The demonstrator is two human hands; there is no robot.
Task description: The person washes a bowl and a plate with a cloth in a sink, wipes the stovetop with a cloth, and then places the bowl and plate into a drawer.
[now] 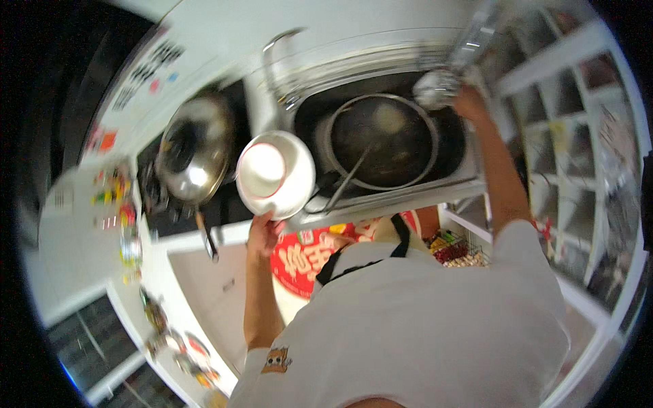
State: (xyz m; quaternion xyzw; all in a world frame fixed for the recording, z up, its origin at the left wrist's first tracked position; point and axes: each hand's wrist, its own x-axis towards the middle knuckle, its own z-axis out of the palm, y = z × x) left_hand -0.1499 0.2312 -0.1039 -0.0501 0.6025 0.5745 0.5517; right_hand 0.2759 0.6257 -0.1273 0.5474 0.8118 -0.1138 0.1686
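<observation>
My left hand (264, 234) grips the near rim of a white bowl (301, 176) at the sink's left edge. Inside the bowl sits a smaller white bowl (262, 168) with a reddish rim. At the sink's far right corner, my right hand (469, 104) is against a rounded white and silvery thing (433, 89); blur hides whether the fingers hold it. A large round pan (433, 153) with dark, murky contents lies in the dark sink (456, 137). The thin handle of a utensil (349, 178) leans over the pan's near rim.
Behind the sink rises a curved metal faucet (268, 61). A lidded wok (196, 148) with a wooden handle (200, 224) stands on the black stove (232, 206) at left. White shelving (586, 137) lines the right side. A red mat (293, 265) covers floor below.
</observation>
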